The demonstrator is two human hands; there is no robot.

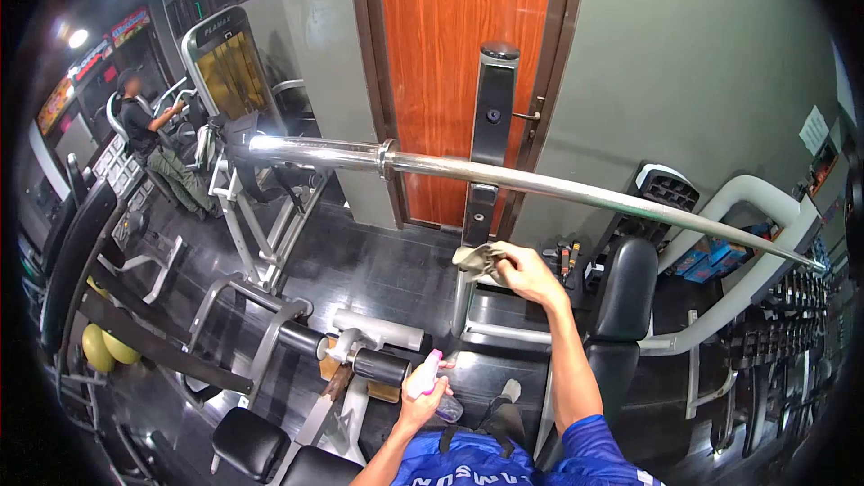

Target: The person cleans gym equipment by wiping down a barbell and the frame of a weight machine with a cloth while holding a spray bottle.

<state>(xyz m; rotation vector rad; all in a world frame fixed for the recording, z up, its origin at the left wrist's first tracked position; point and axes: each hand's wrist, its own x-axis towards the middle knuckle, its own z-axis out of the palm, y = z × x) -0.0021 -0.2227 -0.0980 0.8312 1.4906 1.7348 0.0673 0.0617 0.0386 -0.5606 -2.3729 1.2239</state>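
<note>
My left hand is closed around a spray bottle with a pink and white trigger head, low in front of my body. The bottle's clear lower part shows beneath my fingers. Up and to the right, my right hand grips a crumpled greyish cloth. The cloth is at the lower part of a black upright post; whether it touches the post I cannot tell. Above that hand, a shiny metal barbell runs across the view in front of the post.
A padded black bench stands right of my right arm. Dumbbell racks line the far right. Machine foam rollers lie left of my left hand. A wooden door is behind the post. Another person stands at a machine, far left.
</note>
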